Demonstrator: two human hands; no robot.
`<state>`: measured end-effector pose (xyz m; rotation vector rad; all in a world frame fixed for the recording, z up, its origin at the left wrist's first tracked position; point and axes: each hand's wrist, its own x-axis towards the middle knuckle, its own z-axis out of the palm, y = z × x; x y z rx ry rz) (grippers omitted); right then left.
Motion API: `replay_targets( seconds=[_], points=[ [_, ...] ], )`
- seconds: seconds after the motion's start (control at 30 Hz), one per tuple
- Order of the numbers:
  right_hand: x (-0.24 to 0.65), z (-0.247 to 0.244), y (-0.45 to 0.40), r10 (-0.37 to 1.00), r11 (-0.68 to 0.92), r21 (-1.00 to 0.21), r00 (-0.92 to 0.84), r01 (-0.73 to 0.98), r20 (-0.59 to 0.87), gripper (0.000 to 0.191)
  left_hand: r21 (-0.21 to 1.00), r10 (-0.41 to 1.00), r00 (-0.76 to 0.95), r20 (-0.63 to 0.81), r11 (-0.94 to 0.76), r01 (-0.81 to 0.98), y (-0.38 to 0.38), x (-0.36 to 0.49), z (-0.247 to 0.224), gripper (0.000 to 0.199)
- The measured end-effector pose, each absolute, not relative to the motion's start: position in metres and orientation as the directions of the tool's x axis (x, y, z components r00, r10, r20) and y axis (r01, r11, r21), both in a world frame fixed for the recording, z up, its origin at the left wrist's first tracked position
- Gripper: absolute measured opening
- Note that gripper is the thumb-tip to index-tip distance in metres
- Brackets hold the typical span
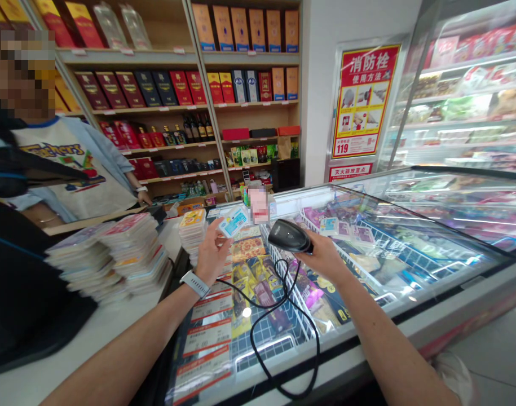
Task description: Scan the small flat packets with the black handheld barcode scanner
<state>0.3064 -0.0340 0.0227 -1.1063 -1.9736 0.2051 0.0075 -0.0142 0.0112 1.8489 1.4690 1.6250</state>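
Observation:
My left hand (212, 252), with a white smartwatch (194, 283) on its wrist, pinches a flat pale-blue packet (234, 221) between thumb and fingers. My right hand (321, 257) grips a black handheld barcode scanner (289, 235), its head tilted toward the packet and a few centimetres apart from it. A black cable (278, 327) runs from the scanner and loops down over the freezer's glass lid. Beside my left hand stands a pile of flat packets (193, 232).
Two larger piles of packets (135, 252) sit on the white counter (84, 332) to my left. A person in a white printed T-shirt (74, 172) stands beyond them. A glass-topped chest freezer (410, 237) lies ahead and right, with boxed liquor shelves (156, 110) behind.

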Motion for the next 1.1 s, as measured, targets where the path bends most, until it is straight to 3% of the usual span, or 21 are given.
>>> replay_targets(
  seconds=[1.1],
  points=[
    [0.3071, 0.0212, -0.0334, 0.756, 0.614, -0.493, -0.278, 0.617, 0.593, 0.037, 0.741, 0.805, -0.129, 0.578, -0.452, 0.497, -0.0132, 0.0061, 0.0086, 0.063]
  ],
)
